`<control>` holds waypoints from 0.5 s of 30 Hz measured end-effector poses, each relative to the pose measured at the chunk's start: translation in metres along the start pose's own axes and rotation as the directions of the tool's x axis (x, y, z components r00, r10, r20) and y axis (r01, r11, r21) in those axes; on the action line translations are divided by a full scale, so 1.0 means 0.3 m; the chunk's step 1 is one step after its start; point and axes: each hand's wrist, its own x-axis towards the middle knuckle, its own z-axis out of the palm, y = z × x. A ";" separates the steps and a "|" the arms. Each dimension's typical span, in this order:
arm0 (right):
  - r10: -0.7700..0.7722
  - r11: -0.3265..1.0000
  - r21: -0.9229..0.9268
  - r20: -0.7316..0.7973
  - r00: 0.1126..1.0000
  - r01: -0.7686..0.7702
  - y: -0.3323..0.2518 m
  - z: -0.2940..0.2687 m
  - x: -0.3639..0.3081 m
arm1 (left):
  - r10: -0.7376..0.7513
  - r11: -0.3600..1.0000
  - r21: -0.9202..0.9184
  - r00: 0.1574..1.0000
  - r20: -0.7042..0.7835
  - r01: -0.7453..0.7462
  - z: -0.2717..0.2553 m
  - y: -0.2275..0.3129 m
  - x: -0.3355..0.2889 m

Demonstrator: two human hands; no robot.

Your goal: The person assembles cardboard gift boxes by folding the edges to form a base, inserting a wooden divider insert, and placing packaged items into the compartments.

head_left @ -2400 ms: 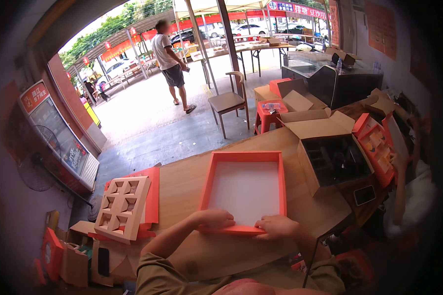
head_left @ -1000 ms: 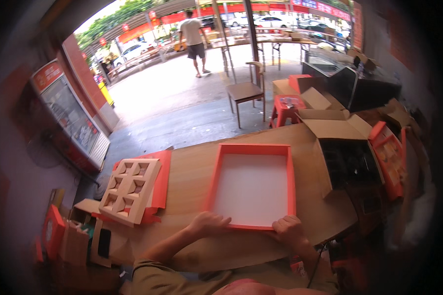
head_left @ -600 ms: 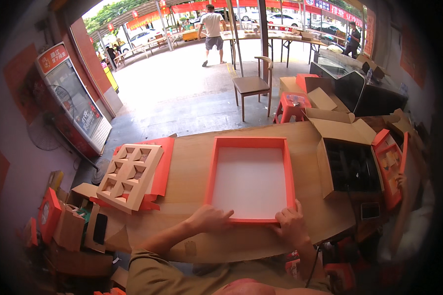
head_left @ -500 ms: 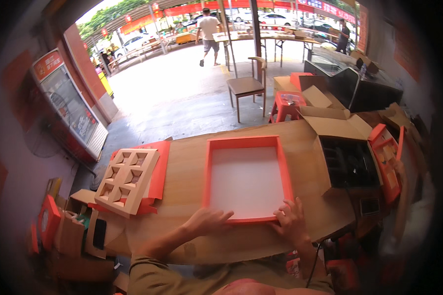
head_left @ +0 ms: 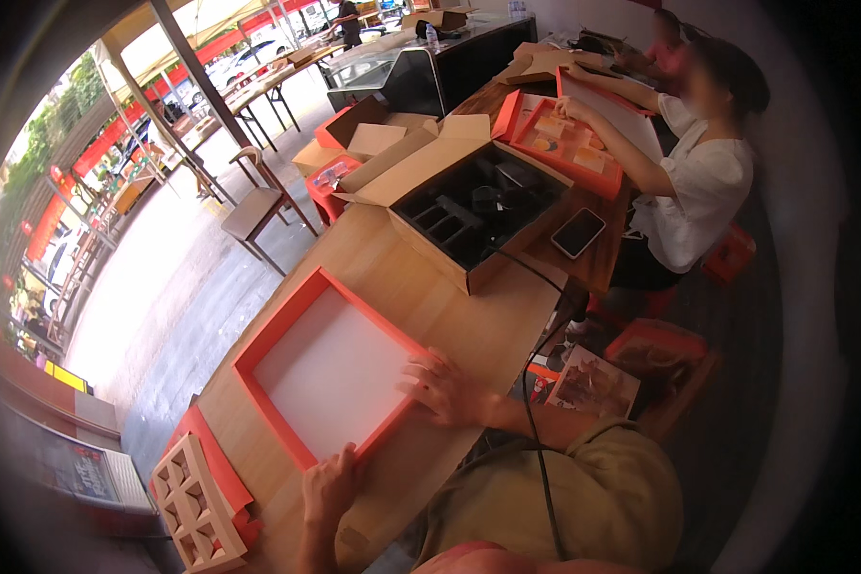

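Observation:
A shallow, square orange-red cardboard box (head_left: 327,378) with a white inner floor lies open-side up on the wooden table (head_left: 373,251) before me. My left hand (head_left: 330,486) holds its near-left corner, fingers curled at the wall. At the near-right corner my right hand (head_left: 438,387) grips the rim, its slightly blurred fingers reaching over the wall. Left of the box, at the table's end, a tan cardboard divider (head_left: 199,507) with several square cells rests on a flat orange-red sheet (head_left: 222,461).
Beyond my right hand stands an open brown carton (head_left: 478,215) with black contents, a cable running from it. A phone (head_left: 578,233) lies beside it. To the right, a seated person (head_left: 689,182) handles another orange-red box (head_left: 569,153). A chair (head_left: 258,210) stands past the table.
My view has swung right, bringing the seated person and the phone into sight. Both hands remain at the box's near edge; the left is now at its corner, with its fingers curled.

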 end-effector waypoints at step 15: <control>0.051 0.998 0.036 0.020 0.998 -0.052 0.019 -0.038 -0.035 | -0.138 0.932 -0.345 0.988 -0.071 0.106 -0.083 -0.030 -0.013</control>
